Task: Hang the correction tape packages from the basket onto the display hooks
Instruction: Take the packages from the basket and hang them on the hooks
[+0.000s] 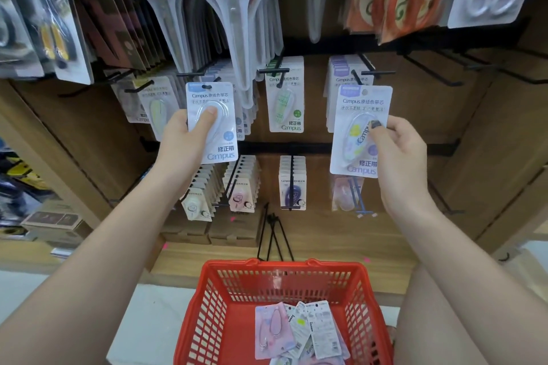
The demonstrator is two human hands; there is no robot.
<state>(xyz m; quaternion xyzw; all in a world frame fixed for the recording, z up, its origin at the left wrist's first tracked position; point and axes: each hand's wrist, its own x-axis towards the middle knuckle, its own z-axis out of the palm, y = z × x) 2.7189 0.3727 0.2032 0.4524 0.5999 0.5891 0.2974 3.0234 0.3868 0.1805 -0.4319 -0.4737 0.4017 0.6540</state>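
While more packages [299, 330] wait in the red basket [207, 305] below, the left hand [181, 139] grips a white-blister package [212, 121] and the right hand [400, 151] pinches a floral one [360, 130], each seemingly needing its hang hole threaded onto a hook [376, 72].

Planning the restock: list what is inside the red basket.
Red basket holds several correction tape packages, a pink one face up, others showing printed backs. Overlaps and the frame edge hide the count.

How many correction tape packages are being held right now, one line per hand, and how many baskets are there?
Package in left hand: 1
Package in right hand: 1
Red basket: 1
Total: 3
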